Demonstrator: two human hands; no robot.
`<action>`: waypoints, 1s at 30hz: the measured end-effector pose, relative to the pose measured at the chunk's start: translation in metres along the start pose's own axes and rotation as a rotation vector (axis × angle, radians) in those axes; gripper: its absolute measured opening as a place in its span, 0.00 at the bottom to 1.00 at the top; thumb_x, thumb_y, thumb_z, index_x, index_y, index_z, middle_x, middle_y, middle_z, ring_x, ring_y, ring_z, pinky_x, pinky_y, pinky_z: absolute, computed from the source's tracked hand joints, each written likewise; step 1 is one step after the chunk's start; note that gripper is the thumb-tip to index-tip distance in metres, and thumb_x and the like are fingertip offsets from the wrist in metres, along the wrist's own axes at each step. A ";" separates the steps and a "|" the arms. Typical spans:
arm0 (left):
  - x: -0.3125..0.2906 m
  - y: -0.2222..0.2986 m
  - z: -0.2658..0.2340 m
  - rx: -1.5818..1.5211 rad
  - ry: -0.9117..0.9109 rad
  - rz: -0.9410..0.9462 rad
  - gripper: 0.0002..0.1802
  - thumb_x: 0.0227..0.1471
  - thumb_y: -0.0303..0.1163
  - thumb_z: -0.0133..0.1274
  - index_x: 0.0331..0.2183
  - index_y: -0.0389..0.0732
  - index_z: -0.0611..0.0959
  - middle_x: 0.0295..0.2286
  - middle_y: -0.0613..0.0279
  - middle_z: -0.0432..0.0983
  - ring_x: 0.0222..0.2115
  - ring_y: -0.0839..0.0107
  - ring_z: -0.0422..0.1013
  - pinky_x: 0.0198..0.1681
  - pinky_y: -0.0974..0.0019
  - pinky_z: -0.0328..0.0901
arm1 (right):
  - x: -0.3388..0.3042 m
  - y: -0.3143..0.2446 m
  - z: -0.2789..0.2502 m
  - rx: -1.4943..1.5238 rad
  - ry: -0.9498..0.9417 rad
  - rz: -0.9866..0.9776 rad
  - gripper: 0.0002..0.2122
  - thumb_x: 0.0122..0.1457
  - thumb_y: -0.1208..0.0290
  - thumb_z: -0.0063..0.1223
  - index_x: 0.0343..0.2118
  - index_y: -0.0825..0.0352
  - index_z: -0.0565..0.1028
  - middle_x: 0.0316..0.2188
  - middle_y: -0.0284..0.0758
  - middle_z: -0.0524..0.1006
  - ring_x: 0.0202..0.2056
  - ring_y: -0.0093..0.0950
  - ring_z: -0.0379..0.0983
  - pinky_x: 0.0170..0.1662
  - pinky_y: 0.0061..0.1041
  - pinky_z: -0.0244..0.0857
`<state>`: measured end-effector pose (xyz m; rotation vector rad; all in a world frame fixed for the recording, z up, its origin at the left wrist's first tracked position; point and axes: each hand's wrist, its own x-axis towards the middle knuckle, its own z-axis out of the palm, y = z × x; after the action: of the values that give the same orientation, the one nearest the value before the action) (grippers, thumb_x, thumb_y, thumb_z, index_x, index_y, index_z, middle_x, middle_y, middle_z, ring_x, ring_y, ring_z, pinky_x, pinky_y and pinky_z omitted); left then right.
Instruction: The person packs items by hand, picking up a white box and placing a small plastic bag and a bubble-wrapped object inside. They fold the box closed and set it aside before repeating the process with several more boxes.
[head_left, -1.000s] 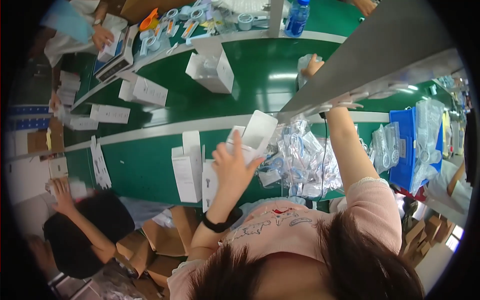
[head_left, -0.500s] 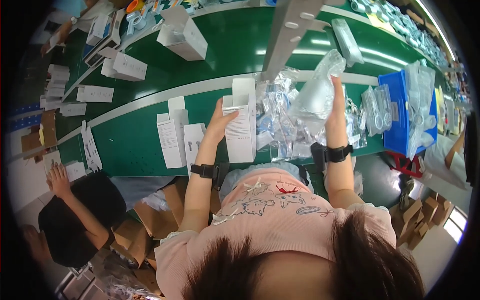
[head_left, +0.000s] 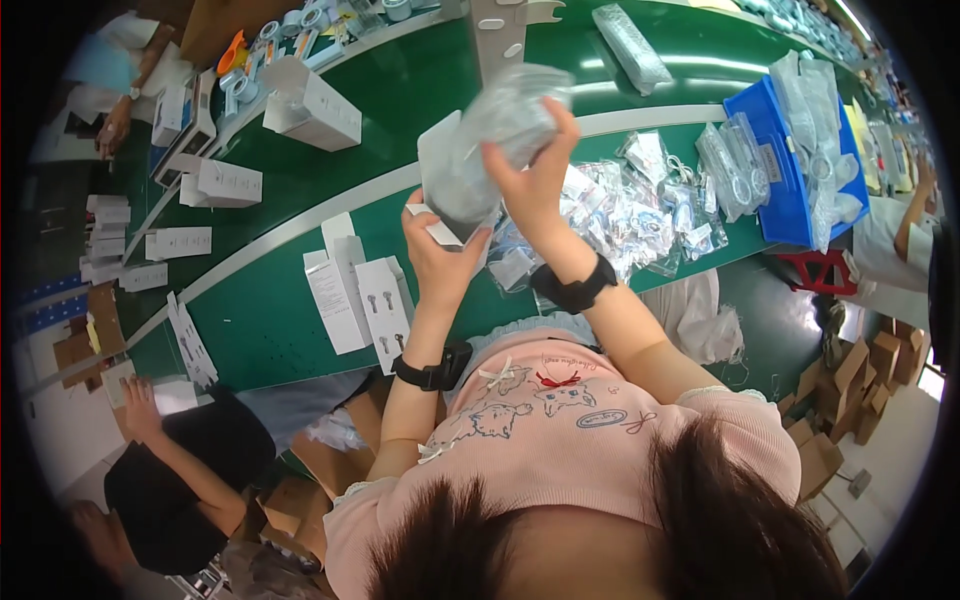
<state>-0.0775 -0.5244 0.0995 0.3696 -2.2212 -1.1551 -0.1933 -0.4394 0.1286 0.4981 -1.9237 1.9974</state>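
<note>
Two boxes [head_left: 336,305] are left on the table [head_left: 250,330], a pile of bags [head_left: 640,215] right, a bin [head_left: 781,198] farther right. A wrapped pack [head_left: 632,50] lies far, beyond the pile. Between boxes and pile, a bundle [head_left: 505,112] overlaps a carton [head_left: 434,155].

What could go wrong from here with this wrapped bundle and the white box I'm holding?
The bulky clear-wrapped bundle might snag on the edges of the open white box. Only the left hand appears to steady the box, so a push could tip it. If the right hand slips, the bundle could drop onto the bagged parts.
</note>
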 end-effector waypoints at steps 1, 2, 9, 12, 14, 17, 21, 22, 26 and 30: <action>0.002 -0.003 0.003 0.042 -0.010 0.093 0.36 0.26 0.27 0.66 0.37 0.39 0.61 0.43 0.43 0.59 0.44 0.51 0.61 0.43 0.58 0.59 | 0.000 0.000 -0.007 -0.158 -0.178 -0.152 0.22 0.44 0.73 0.55 0.44 0.66 0.64 0.46 0.39 0.62 0.50 0.38 0.56 0.52 0.31 0.53; 0.005 -0.002 0.004 0.084 -0.019 0.186 0.37 0.25 0.26 0.66 0.37 0.40 0.59 0.43 0.42 0.59 0.44 0.50 0.61 0.44 0.57 0.58 | 0.001 -0.004 -0.012 -0.164 -0.175 -0.150 0.22 0.44 0.73 0.55 0.44 0.66 0.64 0.46 0.39 0.62 0.50 0.38 0.56 0.52 0.31 0.53; 0.011 -0.044 0.013 -0.155 0.147 0.117 0.37 0.25 0.27 0.67 0.37 0.39 0.60 0.44 0.40 0.57 0.45 0.48 0.59 0.48 0.57 0.55 | 0.023 0.075 -0.094 -0.547 -0.306 -0.078 0.15 0.45 0.75 0.52 0.40 0.62 0.71 0.45 0.40 0.66 0.49 0.42 0.58 0.50 0.32 0.54; -0.004 -0.053 0.004 -0.060 0.164 0.044 0.37 0.27 0.30 0.66 0.39 0.37 0.62 0.44 0.42 0.57 0.45 0.49 0.59 0.48 0.58 0.55 | 0.041 0.132 -0.157 -1.353 -0.387 0.130 0.21 0.44 0.74 0.53 0.45 0.63 0.67 0.41 0.40 0.68 0.42 0.40 0.63 0.42 0.36 0.60; -0.001 -0.046 -0.010 -0.007 0.059 -0.033 0.33 0.30 0.32 0.65 0.39 0.37 0.66 0.44 0.45 0.58 0.45 0.52 0.60 0.48 0.59 0.56 | 0.041 0.157 -0.190 -1.514 -0.521 0.275 0.21 0.44 0.74 0.53 0.45 0.63 0.67 0.40 0.40 0.68 0.40 0.40 0.64 0.41 0.35 0.62; 0.011 -0.029 -0.020 0.081 -0.023 -0.082 0.27 0.32 0.31 0.63 0.37 0.37 0.70 0.42 0.49 0.60 0.43 0.55 0.61 0.45 0.62 0.57 | 0.039 0.199 -0.226 -1.490 -0.703 0.210 0.24 0.42 0.73 0.54 0.46 0.63 0.66 0.40 0.40 0.68 0.35 0.42 0.66 0.37 0.37 0.64; 0.023 -0.013 -0.030 0.260 -0.090 -0.136 0.17 0.32 0.28 0.61 0.30 0.36 0.75 0.35 0.54 0.64 0.36 0.59 0.64 0.39 0.66 0.59 | 0.041 0.159 -0.207 -1.105 -0.520 0.064 0.18 0.46 0.73 0.52 0.43 0.64 0.66 0.41 0.38 0.68 0.36 0.37 0.70 0.34 0.32 0.67; 0.023 -0.011 -0.031 0.308 -0.102 -0.168 0.14 0.32 0.27 0.60 0.27 0.36 0.76 0.33 0.55 0.65 0.34 0.58 0.65 0.36 0.67 0.59 | 0.042 0.119 -0.173 -0.643 -0.371 0.212 0.19 0.46 0.77 0.52 0.43 0.64 0.64 0.38 0.37 0.69 0.35 0.34 0.70 0.35 0.29 0.67; 0.029 -0.019 -0.028 0.347 -0.084 -0.225 0.09 0.31 0.24 0.59 0.21 0.34 0.76 0.27 0.56 0.68 0.27 0.59 0.66 0.30 0.67 0.60 | 0.029 0.029 -0.085 0.255 -0.356 0.263 0.21 0.47 0.84 0.50 0.46 0.66 0.61 0.34 0.35 0.70 0.37 0.28 0.70 0.35 0.22 0.66; 0.037 -0.019 -0.024 0.283 -0.043 -0.233 0.08 0.32 0.23 0.58 0.19 0.33 0.75 0.21 0.57 0.69 0.21 0.61 0.66 0.26 0.67 0.59 | 0.001 0.000 -0.018 0.073 -0.611 -0.024 0.11 0.43 0.80 0.55 0.32 0.64 0.70 0.33 0.35 0.70 0.36 0.31 0.69 0.38 0.26 0.65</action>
<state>-0.0914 -0.5694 0.1086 0.7436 -2.4338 -0.9686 -0.1944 -0.4214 0.1281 1.2649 -2.1487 2.0622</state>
